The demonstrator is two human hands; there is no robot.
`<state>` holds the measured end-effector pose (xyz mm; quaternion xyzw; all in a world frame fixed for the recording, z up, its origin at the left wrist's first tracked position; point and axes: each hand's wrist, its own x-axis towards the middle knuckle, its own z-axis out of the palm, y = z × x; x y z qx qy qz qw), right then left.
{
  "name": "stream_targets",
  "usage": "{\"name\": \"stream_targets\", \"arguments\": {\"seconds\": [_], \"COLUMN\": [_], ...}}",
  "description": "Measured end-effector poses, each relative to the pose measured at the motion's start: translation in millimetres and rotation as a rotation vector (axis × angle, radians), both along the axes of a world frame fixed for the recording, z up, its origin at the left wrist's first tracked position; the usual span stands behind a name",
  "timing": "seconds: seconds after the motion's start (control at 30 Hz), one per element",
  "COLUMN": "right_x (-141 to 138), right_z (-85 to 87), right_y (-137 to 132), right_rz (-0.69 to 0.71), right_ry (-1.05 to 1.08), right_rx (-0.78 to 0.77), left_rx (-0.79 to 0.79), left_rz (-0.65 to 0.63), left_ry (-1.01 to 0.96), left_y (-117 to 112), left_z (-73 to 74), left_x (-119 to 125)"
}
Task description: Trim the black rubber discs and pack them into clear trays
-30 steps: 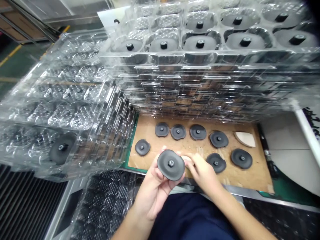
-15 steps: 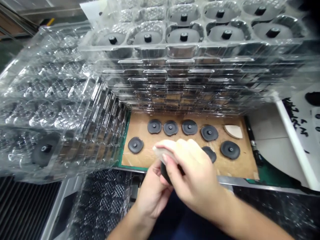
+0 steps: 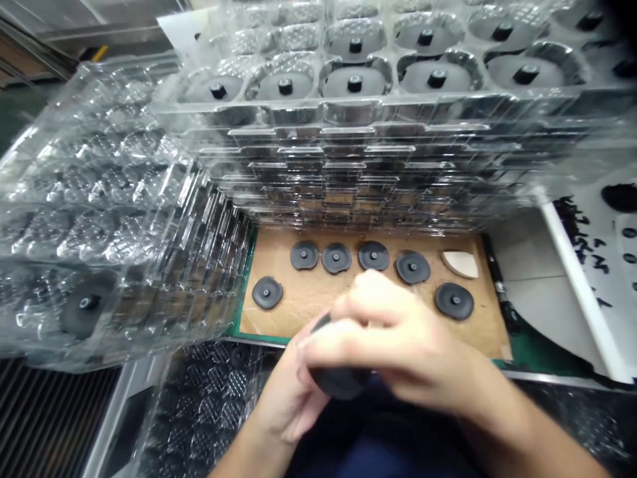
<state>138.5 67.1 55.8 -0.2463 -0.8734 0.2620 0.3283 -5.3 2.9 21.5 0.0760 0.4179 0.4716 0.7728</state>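
My left hand (image 3: 293, 392) is closed around the edge of a dark grey round disc (image 3: 343, 385), held tilted in front of my body. Over the disc, my right hand (image 3: 388, 332) is curled, with its fingers bent across the disc's face and somewhat blurred. Whatever sits between the right fingers and the disc is hidden. Just beyond the hands, several similar discs, such as this one with a short central post (image 3: 373, 255), lie on a brown cardboard sheet (image 3: 298, 315). Farther right on the sheet rests a pale fan-shaped piece (image 3: 460, 263).
A tall stack of clear plastic trays (image 3: 348, 126) holding discs stands behind the cardboard. More clear trays (image 3: 99, 186) are stacked on the left. On the right is a white panel edge (image 3: 580, 279) beside a sheet with black handwriting. A dark pen-like object (image 3: 502, 299) lies by the cardboard.
My right hand has turned and come down over the disc, which has tilted to show more of its dark face. The pale piece seen in the right fingers earlier is now hidden.
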Motion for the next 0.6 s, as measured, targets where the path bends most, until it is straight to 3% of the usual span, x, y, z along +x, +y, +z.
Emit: {"name": "stream_targets", "arguments": {"seconds": [0.1, 0.17, 0.27, 0.37, 0.43, 0.5, 0.6], "right_x": [8, 16, 25, 33, 38, 41, 33], "right_z": [-15.1, -31.1, -60.4, -82.1, -81.4, -65.9, -29.6], "right_y": [-1, -16, -46, -63, -62, -57, -47], "right_rz": [-0.275, -0.424, -0.423, -0.432, -0.503, -0.617, -0.639], "right_ry": [0.022, 0.052, 0.056, 0.033, 0.038, 0.089, 0.198], "right_rx": [-0.226, -0.476, -0.83, -0.997, -0.988, -0.875, -0.47], "left_rx": [0.025, 0.009, -0.013, -0.011, 0.004, 0.031, 0.055], "left_rz": [0.011, 0.028, 0.018, -0.013, -0.049, -0.085, -0.1], "left_ry": [-0.125, -0.196, -0.215, -0.216, -0.222, -0.221, -0.181], "left_y": [-6, -9, -10, -7, -5, -5, -9], "left_z": [-3.4, -6.4, -8.4, -6.0, -3.0, -0.9, -2.9], "left_x": [-8, -12, -15, -13, -11, -9, -6]}}
